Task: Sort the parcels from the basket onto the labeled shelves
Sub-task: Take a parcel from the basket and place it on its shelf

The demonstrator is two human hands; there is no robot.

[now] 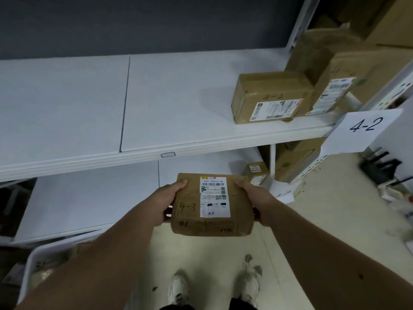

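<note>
A brown cardboard parcel point(212, 220) with a white shipping label and "4-3" handwritten on its top is held in front of me, level with the lower white shelf point(89, 198). My left hand point(166, 204) grips its left side, thumb on top. My right hand point(251, 195) grips its right side the same way. The upper white shelf point(156, 97) carries a paper tag reading "4-2" point(363, 128) at its right end. On that shelf sits a brown parcel marked "4-2" point(270, 97). The white basket point(35, 260) is at the lower left, with parcels inside.
A second labelled box point(335, 86) leans beside the parcel on the upper shelf. A small box point(257, 173) and another paper tag point(282, 194) are at the lower shelf's right end. Large cartons point(380, 30) stand behind the rack at right. Dark objects point(380, 166) lie on the floor.
</note>
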